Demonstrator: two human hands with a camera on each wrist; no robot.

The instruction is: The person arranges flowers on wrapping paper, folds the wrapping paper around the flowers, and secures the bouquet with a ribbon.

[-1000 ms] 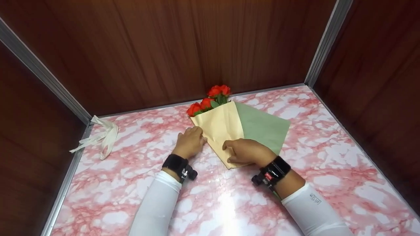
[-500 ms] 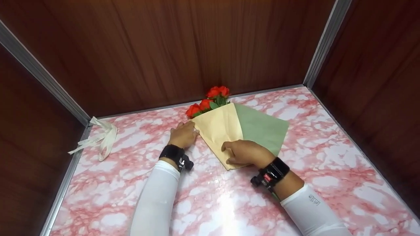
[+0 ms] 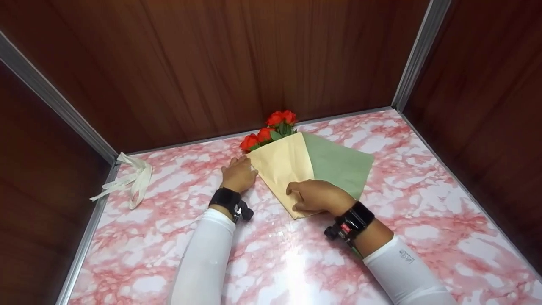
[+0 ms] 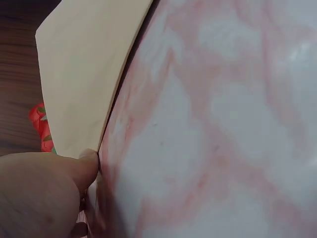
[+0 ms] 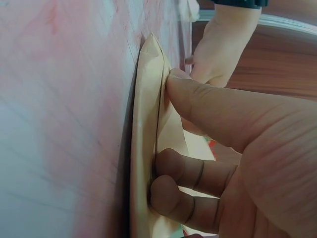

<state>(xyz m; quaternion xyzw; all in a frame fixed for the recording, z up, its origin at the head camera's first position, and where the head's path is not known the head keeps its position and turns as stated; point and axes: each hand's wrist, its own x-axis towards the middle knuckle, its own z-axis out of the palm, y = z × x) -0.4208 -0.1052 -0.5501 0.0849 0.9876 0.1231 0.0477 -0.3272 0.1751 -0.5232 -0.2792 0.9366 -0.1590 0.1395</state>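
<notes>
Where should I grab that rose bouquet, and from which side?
Probably pinch the narrow end of the tan wrapper, coming from the near side: it tapers toward the person, where the right hand touches it, while the red roses poke out at the wider far end.

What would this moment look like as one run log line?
left hand: touching tan paper edge; right hand: curled against tan paper; green paper: right of tan; red roses: poking out top; white ribbon: far left
</notes>
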